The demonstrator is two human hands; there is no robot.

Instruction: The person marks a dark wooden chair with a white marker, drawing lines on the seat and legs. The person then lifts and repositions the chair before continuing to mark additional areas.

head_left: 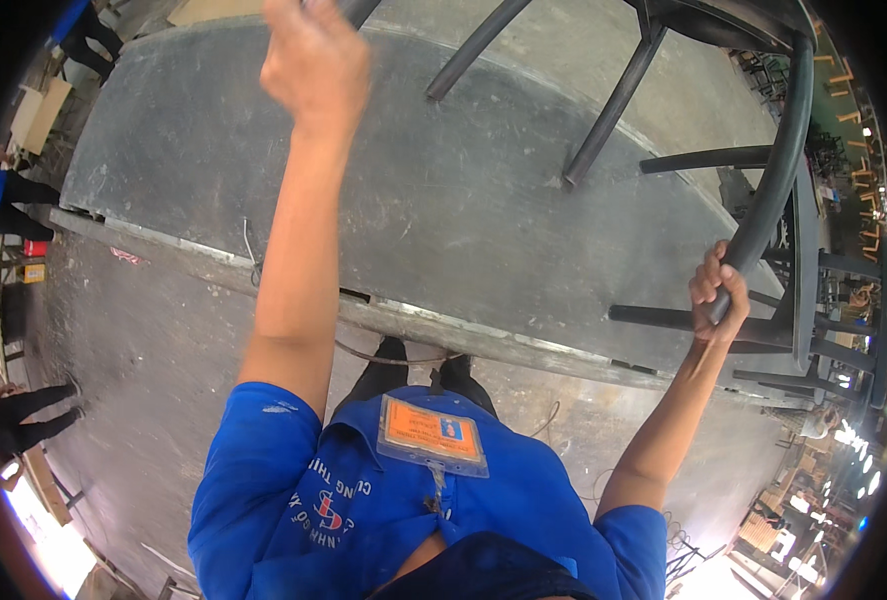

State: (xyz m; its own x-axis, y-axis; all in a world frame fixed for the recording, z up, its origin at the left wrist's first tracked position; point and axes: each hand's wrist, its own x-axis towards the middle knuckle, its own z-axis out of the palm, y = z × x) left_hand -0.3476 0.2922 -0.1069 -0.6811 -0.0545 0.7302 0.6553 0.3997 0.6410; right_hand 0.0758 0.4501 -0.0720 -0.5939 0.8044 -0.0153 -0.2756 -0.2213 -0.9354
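Observation:
A black chair (788, 140) with round, tapering legs is tipped above the grey tabletop at the upper right. My right hand (718, 287) is closed around the lower end of its long curved bar. At the top edge, my left hand (315, 70), slightly blurred, is closed at a dark bar (360, 10) that looks like another of the chair's legs; where this bar joins the chair is out of the picture. Two more chair legs (613, 112) point down toward the tabletop between my hands.
The wide grey work table (443, 200) has a worn front edge just before my feet. More black chairs (813, 300) stand close together on the right. A thin cable (393, 358) hangs by the table edge. Other people (13, 200) stand on the far left.

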